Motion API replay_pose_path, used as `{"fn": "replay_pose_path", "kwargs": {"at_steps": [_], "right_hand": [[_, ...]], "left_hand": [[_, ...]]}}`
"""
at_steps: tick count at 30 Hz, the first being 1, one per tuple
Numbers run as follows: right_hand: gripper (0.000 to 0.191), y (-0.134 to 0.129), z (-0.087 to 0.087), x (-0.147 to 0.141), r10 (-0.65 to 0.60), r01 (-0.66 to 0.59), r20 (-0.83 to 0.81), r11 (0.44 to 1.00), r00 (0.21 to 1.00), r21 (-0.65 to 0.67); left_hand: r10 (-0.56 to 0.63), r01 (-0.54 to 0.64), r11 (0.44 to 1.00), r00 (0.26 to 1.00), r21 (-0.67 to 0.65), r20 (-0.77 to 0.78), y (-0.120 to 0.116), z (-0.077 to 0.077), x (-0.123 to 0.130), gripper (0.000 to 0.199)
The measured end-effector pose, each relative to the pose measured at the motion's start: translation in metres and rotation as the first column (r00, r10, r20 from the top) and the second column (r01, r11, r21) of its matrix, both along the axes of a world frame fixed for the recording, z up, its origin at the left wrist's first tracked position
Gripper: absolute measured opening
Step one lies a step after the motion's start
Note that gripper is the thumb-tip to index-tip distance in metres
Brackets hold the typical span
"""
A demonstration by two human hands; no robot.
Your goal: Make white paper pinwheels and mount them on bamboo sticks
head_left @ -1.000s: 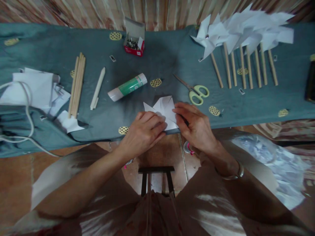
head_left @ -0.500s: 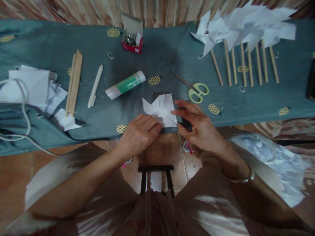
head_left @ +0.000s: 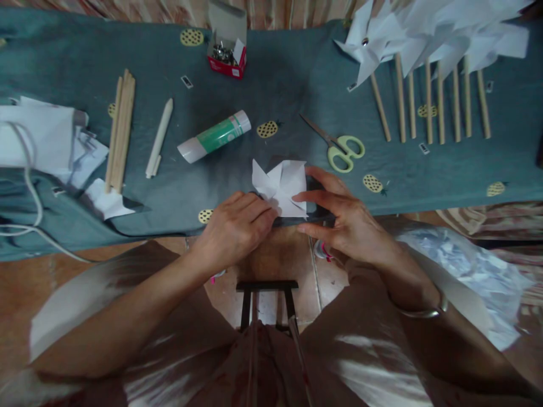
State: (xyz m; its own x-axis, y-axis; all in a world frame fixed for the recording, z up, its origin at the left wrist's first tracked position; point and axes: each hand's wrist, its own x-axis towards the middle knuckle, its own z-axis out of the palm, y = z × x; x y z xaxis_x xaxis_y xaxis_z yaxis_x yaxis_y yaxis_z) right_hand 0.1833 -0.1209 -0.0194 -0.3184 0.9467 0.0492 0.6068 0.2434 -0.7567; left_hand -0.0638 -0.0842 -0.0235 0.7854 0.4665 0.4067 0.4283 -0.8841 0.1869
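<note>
A white paper pinwheel piece (head_left: 285,180), slit from its corners and partly folded, lies near the front edge of the cloth-covered table (head_left: 292,73). My left hand (head_left: 240,226) has its fingers closed on the lower left part of the paper. On the other side, my right hand (head_left: 350,217) is open with fingers apart; its fingertips touch the paper's right side by a slit. Just beyond the paper are green-handled scissors (head_left: 341,151) and a green and white glue stick (head_left: 215,137).
Finished paper pinwheels (head_left: 428,34) on wooden sticks lie at the back right. A red box of metal pins (head_left: 227,62) stands at the back. To the left are a white pen (head_left: 160,138), wooden sticks (head_left: 121,133), paper sheets (head_left: 40,135) and a white cable (head_left: 36,198). A bag of paper scraps (head_left: 462,277) is below right.
My right hand's fingers have shifted on the paper's right side, the index finger now lying further over it, the thumb slightly lower. The whole view has shifted a little.
</note>
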Motion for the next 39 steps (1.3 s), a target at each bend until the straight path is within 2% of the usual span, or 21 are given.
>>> {"fn": "replay_pose_path", "kwargs": {"at_steps": [4,8,20,25,28,32,39], "right_hand": [[0.016,0.002,-0.001,-0.001,-0.027,0.027,-0.085,1.0,0.996,-0.004],[0.01,0.004,-0.002,-0.004,-0.056,0.055,-0.145,0.998,0.988,-0.013],[0.007,0.01,-0.014,-0.025,-0.205,0.209,-0.055,0.974,0.977,0.093],[0.009,0.012,-0.014,-0.031,-0.233,0.233,-0.01,0.966,0.972,0.115],[0.009,0.013,-0.013,-0.033,-0.253,0.251,0.006,0.96,0.967,0.122],[0.008,0.013,-0.013,-0.035,-0.262,0.257,0.024,0.958,0.965,0.125],[0.01,0.013,-0.015,-0.036,-0.277,0.271,0.025,0.951,0.96,0.151]], "left_hand": [[-0.023,0.022,1.0,1.0,-0.013,-0.014,-0.001,0.002,0.0,0.014],[-0.029,0.029,1.0,0.999,0.006,-0.032,-0.002,0.003,0.0,0.015],[0.006,-0.005,1.0,0.999,-0.028,0.033,-0.008,-0.002,0.006,0.018],[-0.025,0.026,0.999,0.999,-0.043,0.037,-0.007,-0.001,0.007,0.021],[-0.04,0.047,0.992,0.997,-0.114,0.06,-0.006,-0.002,0.007,0.019],[-0.004,0.037,0.973,0.99,-0.23,0.143,-0.005,-0.006,0.007,0.018],[0.04,0.014,0.961,0.982,-0.278,0.187,-0.006,-0.01,0.01,0.017]]}}
